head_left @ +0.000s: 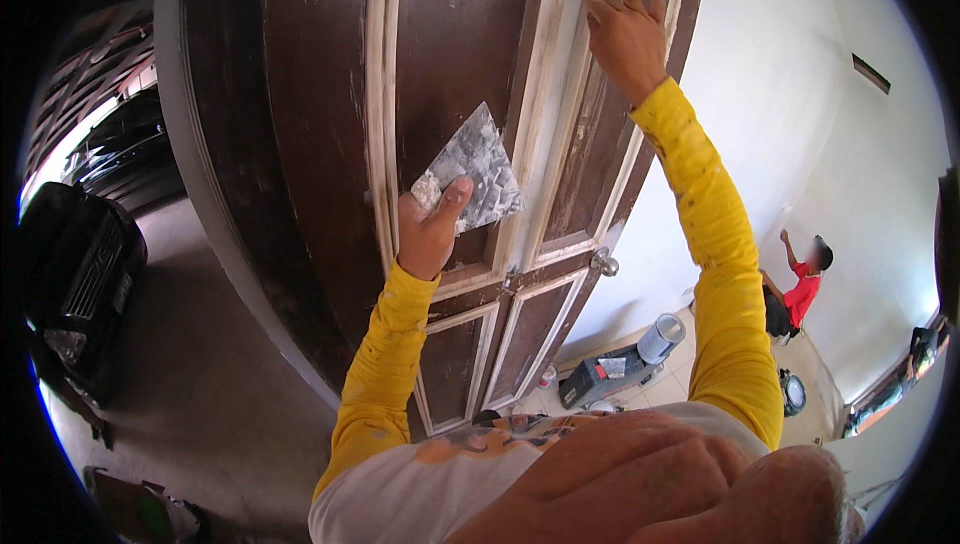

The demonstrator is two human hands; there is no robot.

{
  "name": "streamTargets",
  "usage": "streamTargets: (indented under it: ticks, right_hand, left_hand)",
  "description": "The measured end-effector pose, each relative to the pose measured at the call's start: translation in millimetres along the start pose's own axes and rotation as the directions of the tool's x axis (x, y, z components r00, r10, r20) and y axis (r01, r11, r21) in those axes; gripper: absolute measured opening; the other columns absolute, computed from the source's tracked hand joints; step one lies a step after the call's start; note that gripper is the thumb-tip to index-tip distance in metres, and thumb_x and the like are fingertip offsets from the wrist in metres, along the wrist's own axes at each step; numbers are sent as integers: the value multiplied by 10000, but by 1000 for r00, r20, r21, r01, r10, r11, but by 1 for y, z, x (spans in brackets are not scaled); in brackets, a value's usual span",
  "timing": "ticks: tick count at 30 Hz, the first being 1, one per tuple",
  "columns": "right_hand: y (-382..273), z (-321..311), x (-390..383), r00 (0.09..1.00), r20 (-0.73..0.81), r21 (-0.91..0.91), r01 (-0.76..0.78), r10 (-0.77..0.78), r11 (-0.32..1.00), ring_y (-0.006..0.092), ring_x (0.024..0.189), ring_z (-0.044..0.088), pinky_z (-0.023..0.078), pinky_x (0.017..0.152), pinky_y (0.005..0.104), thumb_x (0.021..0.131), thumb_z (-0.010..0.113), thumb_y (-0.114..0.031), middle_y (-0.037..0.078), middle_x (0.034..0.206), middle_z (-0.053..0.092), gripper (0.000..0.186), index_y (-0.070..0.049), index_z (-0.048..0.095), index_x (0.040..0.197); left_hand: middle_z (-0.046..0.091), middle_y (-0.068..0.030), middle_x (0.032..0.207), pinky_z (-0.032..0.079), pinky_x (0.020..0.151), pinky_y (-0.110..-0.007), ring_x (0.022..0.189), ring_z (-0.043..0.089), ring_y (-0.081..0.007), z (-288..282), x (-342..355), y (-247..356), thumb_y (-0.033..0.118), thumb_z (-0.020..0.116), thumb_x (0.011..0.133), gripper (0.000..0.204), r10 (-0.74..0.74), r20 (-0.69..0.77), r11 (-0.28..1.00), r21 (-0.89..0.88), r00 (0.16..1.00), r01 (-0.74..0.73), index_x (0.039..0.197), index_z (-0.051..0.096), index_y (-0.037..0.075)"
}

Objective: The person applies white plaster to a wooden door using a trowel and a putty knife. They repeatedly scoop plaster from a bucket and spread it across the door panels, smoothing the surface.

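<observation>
My left hand point(428, 227) grips a putty-smeared square metal plate point(478, 164) with a white lump near my thumb, held in front of the brown panelled door point(450, 34). My right hand point(628, 44) is raised at the upper part of the door, against its pale, filler-streaked moulding point(548, 94). Its thumb and index finger are pinched together, with other fingers bent upward; whatever they hold is too small or hidden to make out. A round metal knob point(604, 262) is on the door below that hand.
Dark cars point(75, 274) stand outside at left. At right, a person in red point(800, 289) works at the white wall point(760, 64). On the tiled floor point(665, 389) by the door sit a dark toolbox point(590, 384) and a grey bucket point(660, 339).
</observation>
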State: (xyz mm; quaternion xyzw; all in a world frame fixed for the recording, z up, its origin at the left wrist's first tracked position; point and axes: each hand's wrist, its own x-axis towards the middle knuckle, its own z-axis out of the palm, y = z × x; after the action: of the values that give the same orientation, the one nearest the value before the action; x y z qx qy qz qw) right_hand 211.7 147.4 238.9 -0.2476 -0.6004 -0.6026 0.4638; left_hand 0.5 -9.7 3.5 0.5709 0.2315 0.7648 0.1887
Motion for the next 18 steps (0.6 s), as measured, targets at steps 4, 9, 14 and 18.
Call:
streamTargets:
  ticks: [4, 9, 14, 18]
  right_hand:
    - [28, -28, 15, 982, -185, 202, 9, 29, 979, 247, 1223, 605, 310, 1142, 554, 935, 638, -171, 49, 1141, 738, 234, -164, 745, 1143]
    - [-34, -101, -14, 965, -189, 492, 255, -184, 832, 279, 1157, 652, 435, 1074, 457, 911, 662, -57, 59, 1186, 721, 265, -90, 720, 1167]
    - [-56, -136, -60, 952, -82, 397, 302, -294, 867, 220, 1236, 593, 343, 1142, 530, 808, 671, -87, -13, 1226, 699, 327, -142, 726, 1126]
    - [-71, -133, -76, 945, -57, 393, 317, -322, 863, 250, 1259, 567, 314, 1156, 573, 811, 648, -116, 10, 1212, 691, 303, -111, 724, 1104]
  left_hand:
    - [733, -65, 1066, 487, 811, -256, 905, 638, -103, -1, 13, -26, 139, 638, 990, 229, 350, 28, 927, 137, 936, -350, 1151, 704, -10]
    - [733, -125, 1112, 525, 919, -298, 1049, 694, -185, -21, 47, -27, 77, 634, 975, 203, 440, 79, 787, 445, 895, -426, 1150, 713, 14]
    - [738, -70, 1061, 520, 859, -269, 963, 683, -144, 28, 54, 22, 153, 702, 949, 202, 334, -71, 941, 86, 940, -328, 1053, 734, -17]
    - [733, -29, 914, 486, 749, -253, 821, 618, -91, 37, 51, 32, 252, 707, 951, 286, 319, -140, 945, 121, 937, -304, 1029, 731, -23]
